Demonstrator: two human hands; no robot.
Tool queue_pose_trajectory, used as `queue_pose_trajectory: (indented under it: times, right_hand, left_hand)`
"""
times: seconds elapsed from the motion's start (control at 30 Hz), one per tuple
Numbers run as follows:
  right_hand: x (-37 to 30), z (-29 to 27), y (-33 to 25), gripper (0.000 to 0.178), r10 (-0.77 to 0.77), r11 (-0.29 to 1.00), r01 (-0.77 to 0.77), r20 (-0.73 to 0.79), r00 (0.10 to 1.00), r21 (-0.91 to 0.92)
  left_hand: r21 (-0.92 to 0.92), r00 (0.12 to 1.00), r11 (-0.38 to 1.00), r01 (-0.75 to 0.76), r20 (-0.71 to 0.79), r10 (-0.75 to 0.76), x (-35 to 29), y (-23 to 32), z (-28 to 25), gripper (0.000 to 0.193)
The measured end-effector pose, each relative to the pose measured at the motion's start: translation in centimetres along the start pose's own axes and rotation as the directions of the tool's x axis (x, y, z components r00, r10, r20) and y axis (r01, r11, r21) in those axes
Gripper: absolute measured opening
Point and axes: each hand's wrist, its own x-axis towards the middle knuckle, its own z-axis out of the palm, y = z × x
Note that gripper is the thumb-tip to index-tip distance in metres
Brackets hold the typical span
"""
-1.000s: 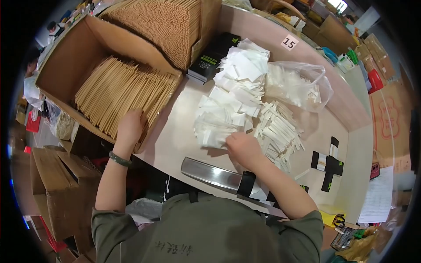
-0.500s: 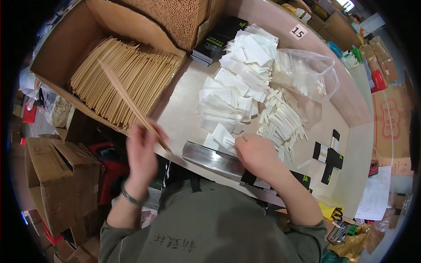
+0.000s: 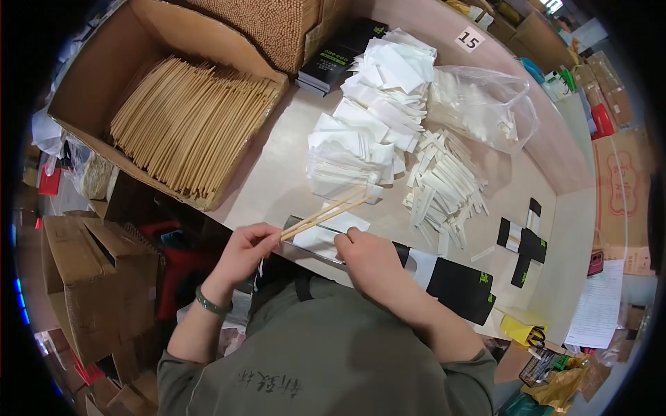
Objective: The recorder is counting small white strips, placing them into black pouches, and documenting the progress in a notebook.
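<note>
My left hand (image 3: 251, 255) is closed on a pair of wooden chopsticks (image 3: 326, 216), which slant up to the right with their tips slightly apart. Beneath them a folded white napkin (image 3: 320, 239) lies over a shiny metal trough (image 3: 291, 225) at the table's front edge. Curled fingers of my right hand (image 3: 368, 260) pinch the napkin's right side; the fingertips are partly hidden. Just right of that hand lie black paper sleeves (image 3: 458, 288) with a white part showing. Beyond the hands is a heap of white napkins (image 3: 354, 152), beside a pile of narrow white paper strips (image 3: 447, 184).
At the left stands a cardboard box (image 3: 90, 90) full of chopsticks, with a second box of upright sticks (image 3: 250, 31) behind. A black box (image 3: 340, 59), a clear plastic bag (image 3: 485, 104) and crossed black sleeves (image 3: 531, 243) sit further round the table (image 3: 257, 187). A raised panel borders it.
My left hand has swung the chopsticks from above the box to over the trough, tips now toward the right. My right hand has shifted left and nearer me, beside the napkin.
</note>
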Motion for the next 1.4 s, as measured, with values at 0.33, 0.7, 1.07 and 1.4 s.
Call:
queue_pose_trajectory:
  times: [0.33,0.7,1.07,1.4]
  right_hand:
    - [-7.3,-2.8,2.9,0.034,0.03,1.0,-0.029,-0.107,0.994,0.011]
    - [-6.9,-2.0,2.8,0.036,0.027,0.999,-0.02,-0.216,0.976,0.036]
    - [-7.1,-1.8,3.5,0.027,-0.184,0.983,0.173,-0.313,0.932,-0.062]
    - [-20.5,-12.5,21.8,0.028,0.532,0.832,-0.552,-0.37,0.762,0.059]
  left_hand:
    - [0.285,0.975,0.958,-0.023,0.219,-0.041,3.4,0.7,-3.0,0.009]
    - [0.466,0.976,0.879,-0.099,-0.129,0.178,4.0,1.2,8.8,0.009]
    - [0.762,0.705,0.156,-0.628,0.473,0.528,3.2,4.2,10.0,0.068]
    - [0.703,0.984,0.69,-0.174,0.153,0.092,2.5,3.0,8.2,0.038]
